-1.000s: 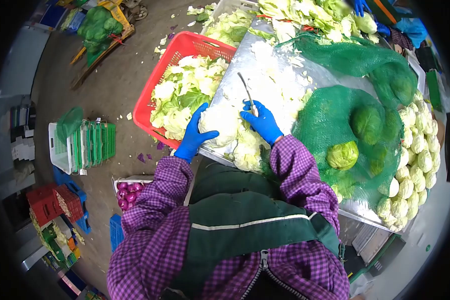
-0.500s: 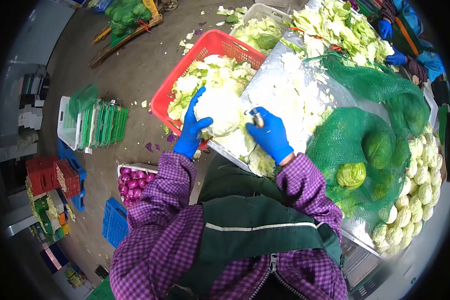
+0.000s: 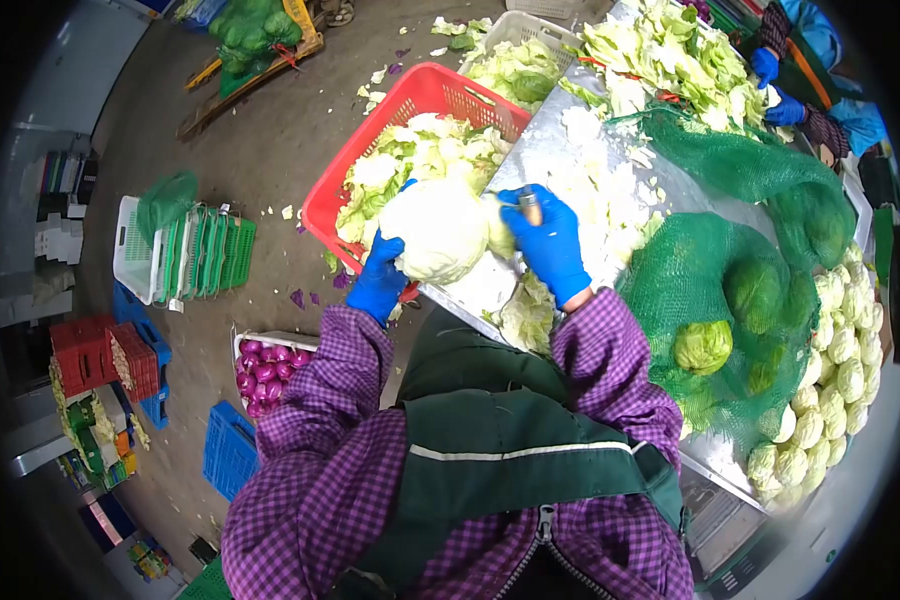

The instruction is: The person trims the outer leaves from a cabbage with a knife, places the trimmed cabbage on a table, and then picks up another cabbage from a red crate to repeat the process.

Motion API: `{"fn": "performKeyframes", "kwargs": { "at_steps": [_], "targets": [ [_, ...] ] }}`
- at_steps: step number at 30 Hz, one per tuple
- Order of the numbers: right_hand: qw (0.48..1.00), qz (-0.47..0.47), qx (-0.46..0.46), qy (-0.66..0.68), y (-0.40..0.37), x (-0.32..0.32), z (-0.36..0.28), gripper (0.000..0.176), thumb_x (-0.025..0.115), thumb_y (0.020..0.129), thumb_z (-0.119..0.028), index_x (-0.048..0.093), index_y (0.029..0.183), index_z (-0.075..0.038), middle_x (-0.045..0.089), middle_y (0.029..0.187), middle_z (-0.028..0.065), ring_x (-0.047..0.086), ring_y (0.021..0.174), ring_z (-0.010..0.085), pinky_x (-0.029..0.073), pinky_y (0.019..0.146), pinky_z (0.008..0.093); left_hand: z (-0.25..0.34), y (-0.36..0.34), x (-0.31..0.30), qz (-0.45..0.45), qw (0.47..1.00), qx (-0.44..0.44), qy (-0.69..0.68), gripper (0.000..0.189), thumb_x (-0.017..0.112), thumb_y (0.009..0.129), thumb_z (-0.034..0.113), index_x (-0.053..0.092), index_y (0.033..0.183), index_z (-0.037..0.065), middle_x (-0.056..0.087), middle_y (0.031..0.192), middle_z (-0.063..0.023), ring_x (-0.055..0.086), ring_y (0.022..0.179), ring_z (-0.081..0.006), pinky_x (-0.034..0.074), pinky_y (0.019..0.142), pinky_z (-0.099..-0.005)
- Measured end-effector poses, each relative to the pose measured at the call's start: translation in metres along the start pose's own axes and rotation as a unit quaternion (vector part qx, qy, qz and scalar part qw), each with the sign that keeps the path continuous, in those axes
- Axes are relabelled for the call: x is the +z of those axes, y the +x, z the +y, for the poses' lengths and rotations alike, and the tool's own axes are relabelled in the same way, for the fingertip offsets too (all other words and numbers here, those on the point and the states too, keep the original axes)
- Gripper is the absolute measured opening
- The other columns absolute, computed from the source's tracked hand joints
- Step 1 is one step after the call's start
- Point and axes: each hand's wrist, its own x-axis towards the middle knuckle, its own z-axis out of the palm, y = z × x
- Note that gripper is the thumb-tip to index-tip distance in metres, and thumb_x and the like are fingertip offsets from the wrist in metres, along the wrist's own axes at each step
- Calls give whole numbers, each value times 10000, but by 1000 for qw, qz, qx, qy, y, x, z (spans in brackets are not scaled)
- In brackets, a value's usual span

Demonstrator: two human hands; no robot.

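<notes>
A pale, round cabbage (image 3: 433,231) is held up over the near edge of the red crate. My left hand (image 3: 378,277), in a blue glove, grips it from the left, with the thumb in front and the other fingers mostly hidden behind it. On the cabbage's right side, my blue-gloved right hand (image 3: 547,238) is closed around a knife (image 3: 531,207). Only its brown handle and metal end show; the blade is hidden. A pale green leaf (image 3: 500,228) lies between the right hand and the cabbage.
The red crate (image 3: 332,170) holds loose leaves. Trimmings litter the metal table (image 3: 543,135). Green net bags (image 3: 715,265) of cabbages and stacked trimmed cabbages (image 3: 838,375) lie right. A co-worker's gloved hands (image 3: 782,108) are at the far right. Red onions (image 3: 268,372) sit lower left.
The cabbage has turned in my left hand, whose fingers have slipped further behind it. My right hand has moved slightly up, and a leaf now shows beside it.
</notes>
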Motion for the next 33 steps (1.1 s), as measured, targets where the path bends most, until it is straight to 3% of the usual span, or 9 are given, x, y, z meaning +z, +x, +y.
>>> {"fn": "performKeyframes", "kwargs": {
  "at_steps": [1,4,7,12,16,24,27,31,33],
  "targets": [
    [999,46,9,-12,4,-7,2,159,626,810,-121,664,923,-15,668,779,118,631,687,178,491,643,310,-1,-1,-4,0,1000,1,0,727,589,776,226,292,1406,18,403,1392,-146,425,1266,-267,351,1059,-402],
    [991,74,106,-27,0,-24,1,211,659,799,-143,662,975,-25,679,842,105,632,757,164,496,702,311,-7,1,-13,45,990,-42,-128,738,602,773,243,296,1403,9,409,1387,-146,430,1260,-266,366,1046,-399],
    [998,44,-22,-42,-5,-8,-22,284,699,785,-173,653,1020,-21,679,902,117,636,820,174,491,766,308,-3,5,-1,54,998,11,28,790,643,749,266,291,1405,4,409,1386,-143,438,1251,-258,366,1042,-397],
    [998,-46,34,-39,2,3,-55,398,755,735,-293,642,996,-14,673,918,118,629,841,182,486,785,307,19,15,29,-75,989,69,111,1009,781,601,286,263,1421,10,406,1387,-123,418,1266,-243,329,1067,-372],
    [990,-99,55,-82,6,-3,-52,327,727,742,-260,644,933,-8,668,851,112,619,776,184,487,747,315,22,11,34,-70,983,74,153,1052,802,569,285,255,1426,16,391,1399,-119,397,1282,-241,313,1078,-366],
    [994,-17,107,0,13,-22,-38,174,636,780,-167,639,836,-2,593,649,49,560,562,117,466,526,284,-9,-2,11,-18,998,-52,-32,760,598,806,332,272,1415,15,423,1373,-152,415,1273,-282,349,1056,-420],
    [989,46,127,-55,17,-52,-4,170,620,791,-164,639,849,-5,593,648,40,562,570,110,472,529,279,-16,-2,8,57,996,-30,60,654,474,876,396,315,1397,35,433,1364,-156,425,1261,-292,375,1034,-451],
    [969,78,186,-140,5,-70,10,199,625,801,-165,652,897,7,643,707,66,584,592,116,485,554,281,-6,11,30,7,998,21,56,652,381,886,490,351,1384,71,424,1377,-149,423,1259,-315,370,1022,-505],
    [989,76,93,-84,-2,-57,15,310,681,795,-184,636,1032,10,674,855,93,610,662,116,492,579,283,1,13,46,-18,975,-75,-210,684,340,878,553,338,1398,107,404,1394,-146,411,1268,-336,349,1018,-553]
  ]
}}
